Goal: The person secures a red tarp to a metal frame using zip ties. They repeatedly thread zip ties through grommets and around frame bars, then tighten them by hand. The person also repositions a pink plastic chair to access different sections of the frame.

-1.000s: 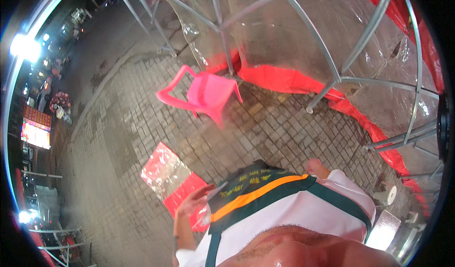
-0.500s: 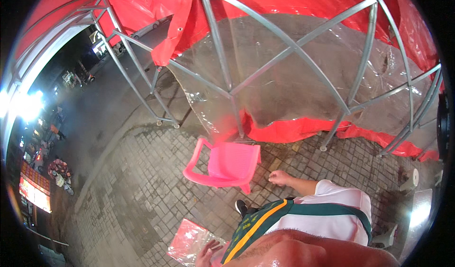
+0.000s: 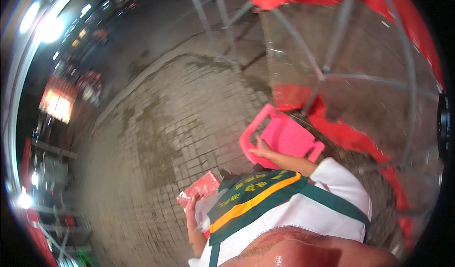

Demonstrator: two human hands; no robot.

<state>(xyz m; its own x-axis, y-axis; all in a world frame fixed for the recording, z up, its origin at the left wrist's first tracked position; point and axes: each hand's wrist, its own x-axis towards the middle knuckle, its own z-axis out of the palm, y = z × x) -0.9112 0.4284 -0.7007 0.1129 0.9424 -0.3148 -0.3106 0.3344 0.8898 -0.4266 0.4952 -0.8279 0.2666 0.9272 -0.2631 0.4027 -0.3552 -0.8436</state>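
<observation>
My left hand (image 3: 192,205) is closed on the near edge of a flat pink packet (image 3: 203,186) wrapped in shiny clear plastic, held low at my left side. Some whitish, see-through plastic (image 3: 204,211) hangs beside that wrist. My right arm reaches forward over a bright pink plastic armchair (image 3: 290,136). Its hand (image 3: 260,148) has the fingers apart and holds nothing, close to the chair's left armrest. Whether it touches the chair I cannot tell. The chair stands upright on the paving in front of me.
Grey metal tent poles (image 3: 324,75) and a red tarp with a clear window (image 3: 303,35) stand beyond the chair and to the right. Brick paving (image 3: 156,139) runs left to a curb and road. A lit sign (image 3: 59,101) and bright lamps are at far left.
My view has swung left, so the chair and tent sit further right in it. My right hand has come from beside the chair to over it. The packet stays in my left hand.
</observation>
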